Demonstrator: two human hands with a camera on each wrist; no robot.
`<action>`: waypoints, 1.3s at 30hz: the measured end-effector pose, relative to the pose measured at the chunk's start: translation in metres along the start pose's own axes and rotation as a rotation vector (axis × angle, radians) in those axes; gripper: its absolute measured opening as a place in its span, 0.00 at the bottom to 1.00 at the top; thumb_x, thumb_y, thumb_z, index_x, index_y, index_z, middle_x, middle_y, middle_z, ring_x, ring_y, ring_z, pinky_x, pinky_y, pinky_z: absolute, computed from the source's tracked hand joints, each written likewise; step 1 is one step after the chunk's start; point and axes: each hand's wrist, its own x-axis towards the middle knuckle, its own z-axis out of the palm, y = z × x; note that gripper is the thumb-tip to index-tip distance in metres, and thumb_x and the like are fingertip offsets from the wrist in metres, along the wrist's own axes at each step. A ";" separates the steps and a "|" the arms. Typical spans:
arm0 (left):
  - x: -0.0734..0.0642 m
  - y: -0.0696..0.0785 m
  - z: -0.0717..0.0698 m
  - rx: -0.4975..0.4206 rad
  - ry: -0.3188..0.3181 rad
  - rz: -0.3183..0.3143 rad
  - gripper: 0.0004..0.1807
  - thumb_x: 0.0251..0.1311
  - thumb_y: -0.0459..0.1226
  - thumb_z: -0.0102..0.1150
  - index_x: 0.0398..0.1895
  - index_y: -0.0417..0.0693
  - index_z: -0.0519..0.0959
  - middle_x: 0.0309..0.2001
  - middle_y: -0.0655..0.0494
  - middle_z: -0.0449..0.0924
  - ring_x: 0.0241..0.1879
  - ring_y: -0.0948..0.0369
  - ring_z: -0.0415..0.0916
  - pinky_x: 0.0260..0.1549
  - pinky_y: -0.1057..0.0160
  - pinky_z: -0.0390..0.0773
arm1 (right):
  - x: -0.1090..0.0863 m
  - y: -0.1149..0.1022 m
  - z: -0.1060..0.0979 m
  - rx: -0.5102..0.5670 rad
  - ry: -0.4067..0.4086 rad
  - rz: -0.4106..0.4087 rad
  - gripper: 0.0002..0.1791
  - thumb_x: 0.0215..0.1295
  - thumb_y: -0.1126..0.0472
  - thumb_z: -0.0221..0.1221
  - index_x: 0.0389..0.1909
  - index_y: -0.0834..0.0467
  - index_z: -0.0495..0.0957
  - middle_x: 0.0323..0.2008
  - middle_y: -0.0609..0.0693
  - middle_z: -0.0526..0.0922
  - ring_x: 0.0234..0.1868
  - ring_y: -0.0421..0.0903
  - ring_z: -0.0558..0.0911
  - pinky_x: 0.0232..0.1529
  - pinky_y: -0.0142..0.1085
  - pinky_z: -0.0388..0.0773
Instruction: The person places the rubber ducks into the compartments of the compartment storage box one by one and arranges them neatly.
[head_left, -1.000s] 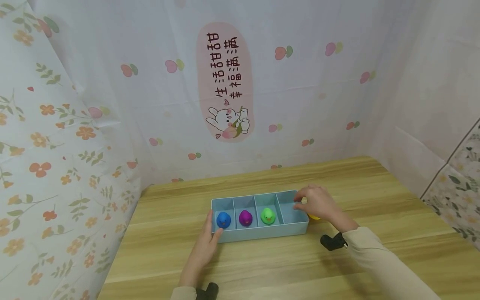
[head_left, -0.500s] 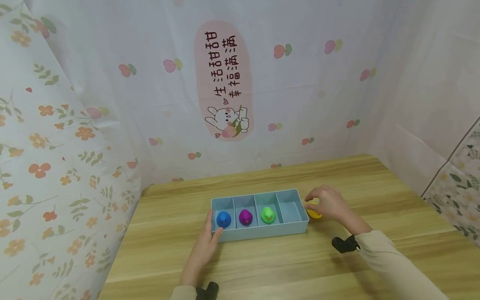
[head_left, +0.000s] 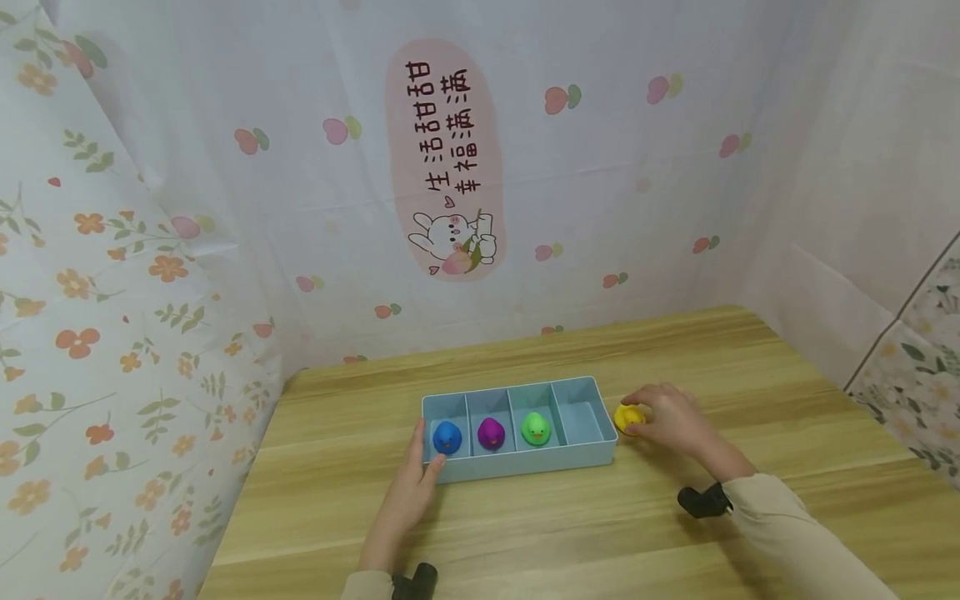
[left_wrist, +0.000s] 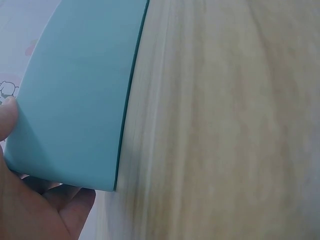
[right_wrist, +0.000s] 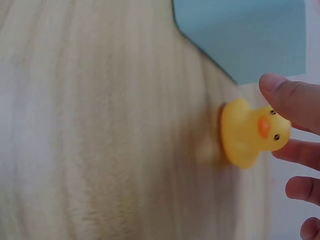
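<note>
A light blue four-section box (head_left: 525,468) lies on the table. My left hand (head_left: 408,492) grips its left end, thumb at the front wall and fingers round the end; the left wrist view shows the fingers (left_wrist: 80,207) against the box end (left_wrist: 75,100). Inside sit a blue duck (head_left: 447,437), a purple duck (head_left: 491,434) and a green duck (head_left: 536,428), one per section; the rightmost section holds nothing. Right of the box, a yellow toy duck (right_wrist: 245,132) stands on the table. My right hand (head_left: 671,421) is around its head, thumb and fingers spread apart.
The wooden table (head_left: 525,542) extends in front of the box and to both sides. A printed cloth (head_left: 600,208) hangs behind the table, and a flowered cloth (head_left: 112,333) hangs at the left.
My right hand has moved right, from above the rightmost section to the yellow duck, which now shows more fully. The left hand stays on the box.
</note>
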 end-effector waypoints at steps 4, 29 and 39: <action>0.000 0.001 0.000 -0.003 0.001 0.004 0.35 0.73 0.41 0.43 0.75 0.39 0.42 0.74 0.35 0.42 0.73 0.39 0.43 0.70 0.40 0.48 | -0.003 0.003 0.003 0.008 0.013 -0.005 0.22 0.48 0.55 0.72 0.46 0.56 0.82 0.49 0.58 0.83 0.53 0.63 0.75 0.50 0.64 0.66; 0.000 0.000 0.001 -0.003 0.001 0.010 0.35 0.73 0.40 0.43 0.75 0.39 0.42 0.74 0.35 0.43 0.73 0.39 0.44 0.70 0.40 0.48 | -0.013 0.016 0.022 0.039 0.065 -0.047 0.29 0.50 0.56 0.71 0.56 0.56 0.78 0.49 0.58 0.83 0.49 0.60 0.78 0.45 0.57 0.73; 0.000 0.000 0.001 -0.001 -0.001 -0.001 0.35 0.73 0.40 0.42 0.75 0.39 0.42 0.74 0.35 0.43 0.73 0.39 0.44 0.70 0.40 0.48 | -0.010 0.017 0.019 0.037 0.094 -0.038 0.24 0.50 0.58 0.71 0.50 0.58 0.81 0.45 0.57 0.84 0.45 0.57 0.77 0.41 0.53 0.72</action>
